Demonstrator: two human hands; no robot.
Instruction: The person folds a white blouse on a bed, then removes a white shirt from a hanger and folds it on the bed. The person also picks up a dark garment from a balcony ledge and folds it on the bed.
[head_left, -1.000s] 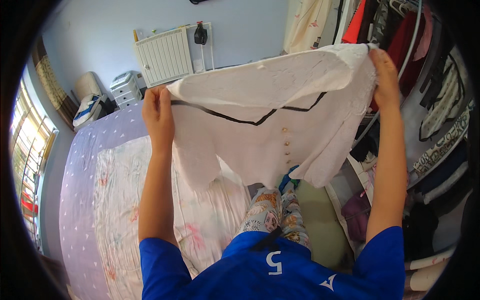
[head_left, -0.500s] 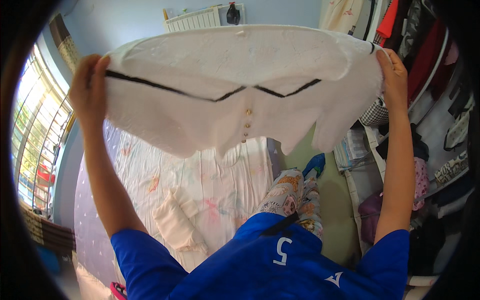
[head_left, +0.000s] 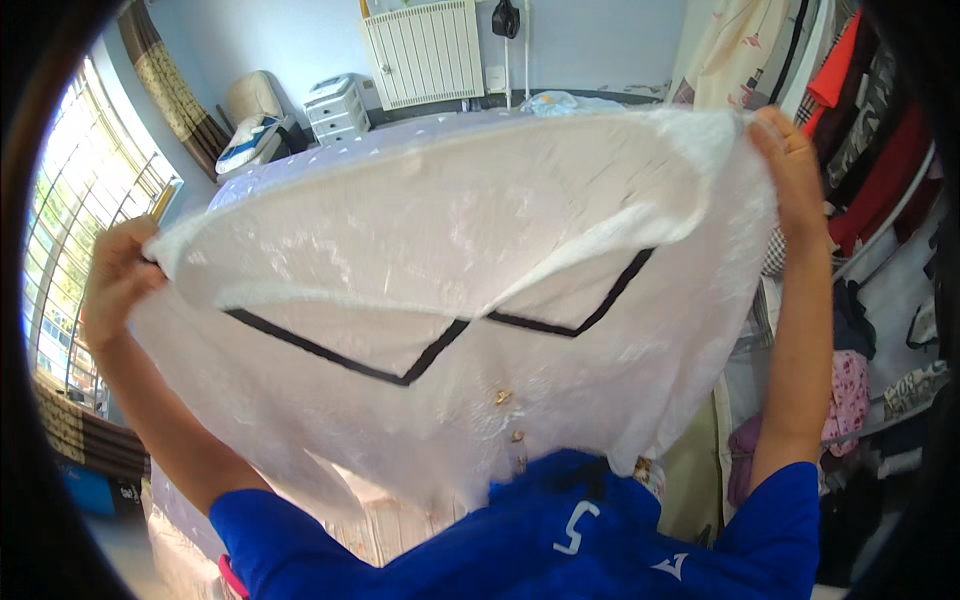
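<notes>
A fuzzy white cardigan [head_left: 420, 225] with black angled trim along the front and small gold buttons hangs stretched between my raised hands. My left hand [head_left: 122, 272] grips one upper corner, its fingers closed on the fabric. At the opposite upper corner, slightly higher, my right hand [head_left: 790, 165] pinches the cloth. The body of the cardigan droops toward my blue shirt [head_left: 470, 540], and its lower parts look smeared by motion. Most of the bed behind it is hidden.
A bed with a purple sheet [head_left: 250, 185] lies beyond the cardigan. A barred window [head_left: 85, 230] is on the left. At the back stand a white radiator [head_left: 425, 55] and a small drawer unit [head_left: 336, 110]. Hanging clothes [head_left: 880, 170] crowd the right side.
The view has tilted up, showing more of the back of the room. The cardigan has swung lower and nearer my body. My left hand has moved outward and down; both hands keep their grip.
</notes>
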